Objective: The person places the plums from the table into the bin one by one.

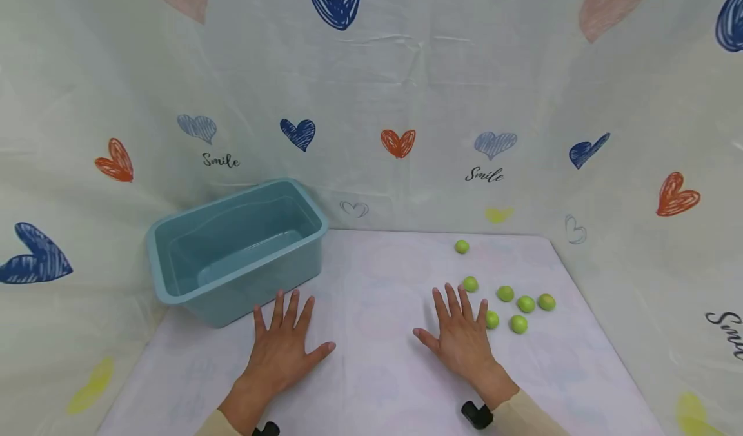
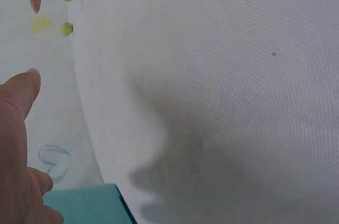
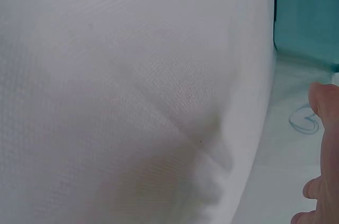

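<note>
Though loose, balls (image 1: 518, 324) near right fingers (image 1: 453, 302)

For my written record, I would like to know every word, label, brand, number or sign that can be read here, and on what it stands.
"Smile": on the hanging cloth, left part.
"Smile": on the same cloth, right part.
"Sm…": on the cloth, far right; the rest is unclear at the picture's edge.
No text is readable on the blue basin or green balls.
</note>
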The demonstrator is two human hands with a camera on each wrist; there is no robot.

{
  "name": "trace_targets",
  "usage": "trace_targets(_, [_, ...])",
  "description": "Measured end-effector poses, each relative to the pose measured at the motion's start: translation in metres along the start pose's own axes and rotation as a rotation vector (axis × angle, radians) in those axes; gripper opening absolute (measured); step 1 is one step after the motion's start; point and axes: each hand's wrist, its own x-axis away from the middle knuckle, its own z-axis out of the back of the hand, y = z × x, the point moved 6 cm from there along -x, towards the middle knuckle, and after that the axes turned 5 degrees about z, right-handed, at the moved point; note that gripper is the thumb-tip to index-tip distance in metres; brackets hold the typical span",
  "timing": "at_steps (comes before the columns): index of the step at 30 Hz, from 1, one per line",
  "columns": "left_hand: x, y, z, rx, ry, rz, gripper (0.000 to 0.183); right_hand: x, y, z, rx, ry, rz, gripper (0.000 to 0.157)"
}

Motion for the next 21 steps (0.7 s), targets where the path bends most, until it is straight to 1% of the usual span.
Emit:
trace_targets(5, [0.004,0.0,0.004,0.006,-0.017,-0.001,0.1,-0.002,-0.002,-0.001,0.014,0.004,0.02,0.095])
trace_targets(8, [0.012,0.001,0.016,0.014,-0.026,-0.008,0.099,-0.005,-0.006,0.001,0.017,0.011,0.04,0.094])
trace_targets(11, [0.023,0.004,0.039,0.032,-0.012,-0.022,0.099,-0.013,-0.014,0.006,0.011,0.021,0.067,0.095])
trace_targets(14, [0.032,0.0,0.071,0.04,0.043,-0.029,0.098,-0.027,-0.026,0.016,0.009,0.023,0.104,0.095])
trace_targets(15, [0.032,-0.005,0.082,0.038,0.064,-0.026,0.098,-0.033,-0.031,0.019,0.009,0.021,0.119,0.094])
trace_targets(17, [0.031,-0.018,0.102,0.038,0.105,-0.008,0.097,-0.049,-0.04,0.026,0.011,0.015,0.147,0.094])
trace_targets(19, [0.028,-0.038,0.119,0.038,0.14,0.031,0.098,-0.066,-0.049,0.031,0.009,0.014,0.174,0.093])
trace_targets(21, [0.024,-0.062,0.131,0.047,0.155,0.086,0.098,-0.084,-0.058,0.037,0.006,0.008,0.196,0.093])
